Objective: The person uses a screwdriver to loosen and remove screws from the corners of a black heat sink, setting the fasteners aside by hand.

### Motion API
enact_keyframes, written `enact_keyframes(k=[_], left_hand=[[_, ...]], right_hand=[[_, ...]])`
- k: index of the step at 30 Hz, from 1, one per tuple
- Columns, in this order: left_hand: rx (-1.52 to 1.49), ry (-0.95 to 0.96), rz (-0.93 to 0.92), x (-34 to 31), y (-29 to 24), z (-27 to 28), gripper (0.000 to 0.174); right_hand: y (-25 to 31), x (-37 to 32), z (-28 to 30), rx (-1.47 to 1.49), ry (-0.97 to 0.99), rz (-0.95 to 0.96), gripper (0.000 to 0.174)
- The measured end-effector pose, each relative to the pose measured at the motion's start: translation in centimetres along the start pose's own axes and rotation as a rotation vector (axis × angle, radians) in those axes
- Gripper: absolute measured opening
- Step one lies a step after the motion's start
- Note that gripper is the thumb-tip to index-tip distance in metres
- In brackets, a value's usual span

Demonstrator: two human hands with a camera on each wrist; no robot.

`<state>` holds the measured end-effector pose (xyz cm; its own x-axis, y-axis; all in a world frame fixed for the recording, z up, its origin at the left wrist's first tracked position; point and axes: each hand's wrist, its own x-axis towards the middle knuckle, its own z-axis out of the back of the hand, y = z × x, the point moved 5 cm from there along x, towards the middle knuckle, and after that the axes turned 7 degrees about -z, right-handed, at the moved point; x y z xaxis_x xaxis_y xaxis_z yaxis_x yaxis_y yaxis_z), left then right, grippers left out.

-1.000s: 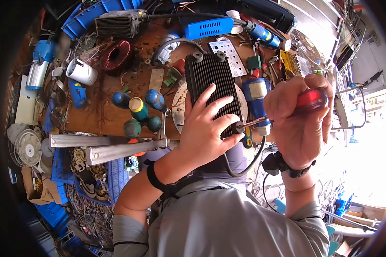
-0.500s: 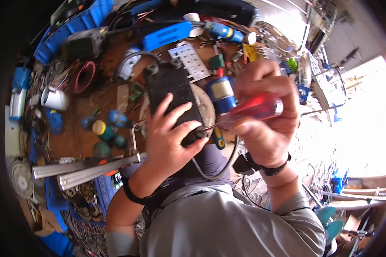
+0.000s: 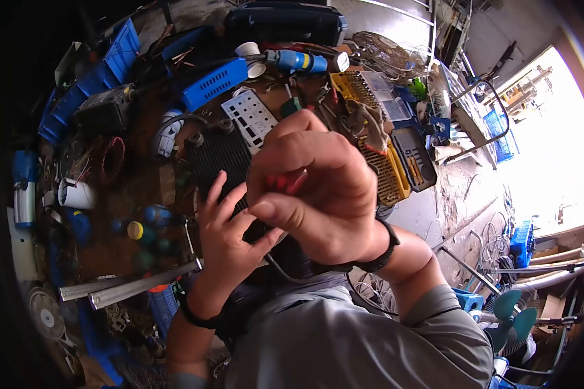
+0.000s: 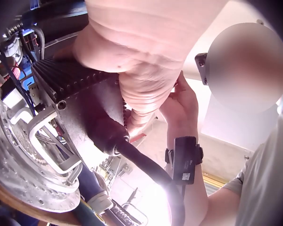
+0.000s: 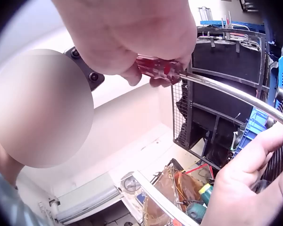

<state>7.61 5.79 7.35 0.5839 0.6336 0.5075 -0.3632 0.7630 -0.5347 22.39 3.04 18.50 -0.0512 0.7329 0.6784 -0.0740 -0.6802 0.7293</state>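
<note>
A black finned metal case [image 3: 214, 155] lies tilted by a round metal disc [image 4: 42, 190], which carries a pale handle [image 4: 37, 134]. A thick black cable [image 4: 144, 165] leaves the case's end. My left hand [image 3: 230, 223] rests on the fins with its fingers spread and fairly straight, the thumb at the near end. My right hand [image 3: 324, 188] grips the red, partly clear handle of a screwdriver [image 5: 158, 69]. The screwdriver's long shaft [image 5: 236, 95] runs to the case beside my left fingers; in the head view my right hand hides it.
A yellow bit set [image 3: 396, 181] lies open at the right. Behind the case are a white perforated plate [image 3: 248, 117] and a blue vented panel [image 3: 214, 84]. Two metal bars [image 3: 143, 284] jut out at the front left, near a white cup [image 3: 76, 193].
The head view has swung right, so the bench appears further left. My right hand has come up closer to the head camera with the screwdriver. My left hand stays on the case.
</note>
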Motion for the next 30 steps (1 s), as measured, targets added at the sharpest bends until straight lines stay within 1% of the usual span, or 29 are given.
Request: enact_keyframes(k=[1, 3, 4, 5, 7, 8, 9, 11, 12, 13, 15, 16, 17, 19, 20, 21, 23, 25, 26, 27, 29, 30], left_hand=[[0.073, -0.003, -0.039, -0.2, -0.4, 0.2, 0.036], [0.030, -0.024, -0.033, 0.0, -0.3, 0.4, 0.037], [0.024, -0.018, -0.028, -0.1, -0.1, 0.3, 0.037], [0.017, -0.013, -0.022, -0.3, 0.0, 0.2, 0.037], [0.026, -0.002, -0.020, -0.3, -0.1, 0.2, 0.036], [0.032, 0.013, -0.022, -0.2, -0.2, 0.2, 0.036], [0.033, 0.014, -0.024, -0.1, -0.5, 0.1, 0.036], [-0.203, -0.013, 0.162, -0.1, 0.0, 0.0, 0.034], [-0.012, -0.017, -0.033, 0.0, -0.3, 0.5, 0.033], [0.021, -0.002, -0.037, 0.2, -0.4, 0.6, 0.033], [0.067, -0.004, -0.064, 0.1, -0.2, 0.3, 0.034], [0.028, -0.064, -0.058, 0.2, -0.5, 0.6, 0.034], [0.054, -0.048, -0.064, 0.3, -0.7, 0.7, 0.033], [0.058, -0.041, -0.054, 0.0, -0.7, 0.7, 0.033], [0.061, -0.047, -0.074, 0.0, -0.6, 0.6, 0.033], [0.063, -0.052, -0.094, 0.1, -0.5, 0.5, 0.033], [0.091, -0.041, -0.083, 0.4, -0.7, 0.6, 0.033], [0.056, -0.060, -0.095, 0.4, -0.7, 0.7, 0.033], [0.007, -0.065, -0.065, 0.5, -0.7, 0.8, 0.032], [0.009, -0.061, -0.052, 0.4, -0.6, 0.7, 0.032], [0.024, -0.062, -0.070, 0.2, -0.5, 0.6, 0.032], [0.048, -0.053, -0.091, 0.2, -0.4, 0.6, 0.032]], right_hand=[[0.2, 0.3, 0.4, -0.101, 0.073, 0.015, 0.057], [-0.5, -0.3, -0.2, 0.145, -0.009, -0.108, 0.067], [-0.6, -0.4, -0.2, 0.237, 0.022, -0.123, 0.071], [-0.4, -0.8, -0.3, 0.247, 0.034, -0.213, 0.068], [0.2, -0.7, -1.0, 0.356, 0.064, -0.262, 0.057], [0.4, -0.6, -1.1, 0.377, 0.145, -0.276, 0.051], [0.1, -0.8, -1.0, 0.299, 0.204, -0.252, 0.058], [-0.2, -0.4, -0.9, 0.299, 0.269, -0.118, 0.070], [-0.8, -0.6, -1.5, 0.437, 0.131, -0.020, 0.073], [-0.7, -0.7, -1.4, 0.453, 0.011, -0.094, 0.063], [-1.5, -0.8, -1.0, 0.398, 0.028, -0.113, 0.056], [-1.6, -0.9, -0.8, 0.444, 0.003, -0.154, 0.051], [-1.6, -0.9, -0.9, 0.467, -0.063, -0.159, 0.044], [-0.8, -0.2, -0.5, 0.211, -0.007, -0.111, 0.037], [-0.5, 0.0, 0.3, -0.026, 0.076, -0.069, 0.045], [-0.3, -0.3, 0.0, 0.017, 0.044, -0.235, 0.053], [-0.7, -0.9, -0.5, 0.206, 0.087, -0.382, 0.062], [-0.6, -1.1, -0.9, 0.247, 0.001, -0.388, 0.069], [-0.4, -0.8, -1.3, 0.316, -0.026, -0.398, 0.075], [-0.7, -0.9, -1.7, 0.507, -0.043, -0.436, 0.070], [-1.0, -0.6, -1.8, 0.579, 0.044, -0.195, 0.061], [-1.1, -0.6, -1.6, 0.464, 0.033, -0.245, 0.060]])
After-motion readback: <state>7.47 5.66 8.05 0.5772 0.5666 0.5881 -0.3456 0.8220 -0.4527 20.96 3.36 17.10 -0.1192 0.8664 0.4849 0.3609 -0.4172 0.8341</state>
